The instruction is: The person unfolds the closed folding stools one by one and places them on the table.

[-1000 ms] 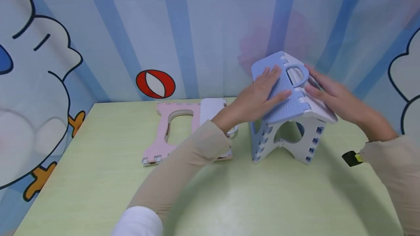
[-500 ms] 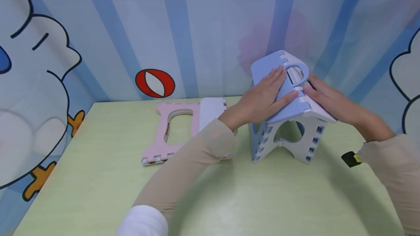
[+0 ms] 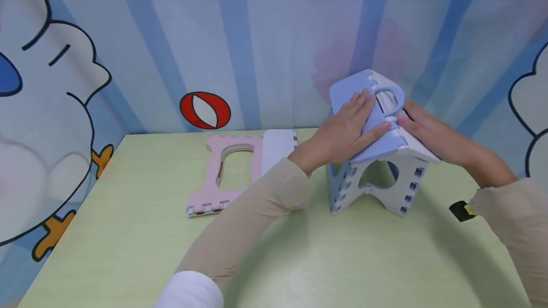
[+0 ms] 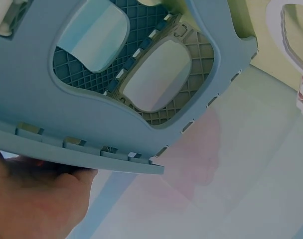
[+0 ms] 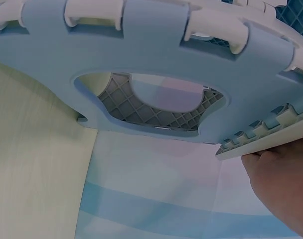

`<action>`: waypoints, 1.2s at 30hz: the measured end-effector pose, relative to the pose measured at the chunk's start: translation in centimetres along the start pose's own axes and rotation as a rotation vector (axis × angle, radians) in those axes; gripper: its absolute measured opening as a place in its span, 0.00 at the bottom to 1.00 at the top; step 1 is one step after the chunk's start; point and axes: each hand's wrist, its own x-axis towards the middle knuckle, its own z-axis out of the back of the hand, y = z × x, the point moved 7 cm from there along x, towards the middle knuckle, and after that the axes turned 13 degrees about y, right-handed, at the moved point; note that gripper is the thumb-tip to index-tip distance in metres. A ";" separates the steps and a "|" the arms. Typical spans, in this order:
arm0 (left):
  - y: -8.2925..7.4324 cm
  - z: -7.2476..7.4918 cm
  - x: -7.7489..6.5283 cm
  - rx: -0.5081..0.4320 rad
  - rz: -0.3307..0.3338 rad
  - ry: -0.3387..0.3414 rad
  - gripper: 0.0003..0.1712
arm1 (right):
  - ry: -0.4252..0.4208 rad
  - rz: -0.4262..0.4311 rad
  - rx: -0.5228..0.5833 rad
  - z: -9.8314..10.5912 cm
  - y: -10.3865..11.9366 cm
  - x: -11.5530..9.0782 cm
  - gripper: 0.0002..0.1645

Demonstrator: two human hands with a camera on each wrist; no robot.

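Observation:
A blue and white folding stool [image 3: 348, 90] stands part-folded at the right of the table, its seat peaked like a roof with a loop handle at the ridge. My left hand [image 3: 342, 132] rests with fairly straight fingers on the blue seat half. On the white half lies my right hand [image 3: 441, 134], its thumb near the ridge and its fingertips partly hidden. The left wrist view has the stool's blue side [image 4: 27, 84] close up, with the left hand [image 4: 42, 199] against the seat panel. Likewise, the right wrist view shows the right hand [image 5: 286, 184] touching the other panel.
A pink and white folding stool [image 3: 214, 175] lies flat on the green table [image 3: 150, 241], left of the standing stool and partly behind my left arm. Behind the table hangs a striped blue cartoon backdrop [image 3: 278, 37].
My left hand has slid slightly right on the blue seat half, closer to the ridge. My right hand and the stool have hardly moved. The head view has shifted slightly.

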 end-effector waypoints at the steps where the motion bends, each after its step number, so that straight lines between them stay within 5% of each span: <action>1: 0.0 0.0 0.0 -0.002 0.002 0.002 0.45 | 0.000 -0.007 0.004 0.0 -0.1 0.0 0.37; 10: -0.2 0.0 0.1 0.016 0.009 0.015 0.45 | -0.025 -0.043 -0.061 0.5 -0.3 -0.4 0.37; 36: -0.1 -0.2 0.1 0.048 0.042 0.023 0.46 | -0.030 -0.060 0.015 0.3 -1.0 -0.3 0.40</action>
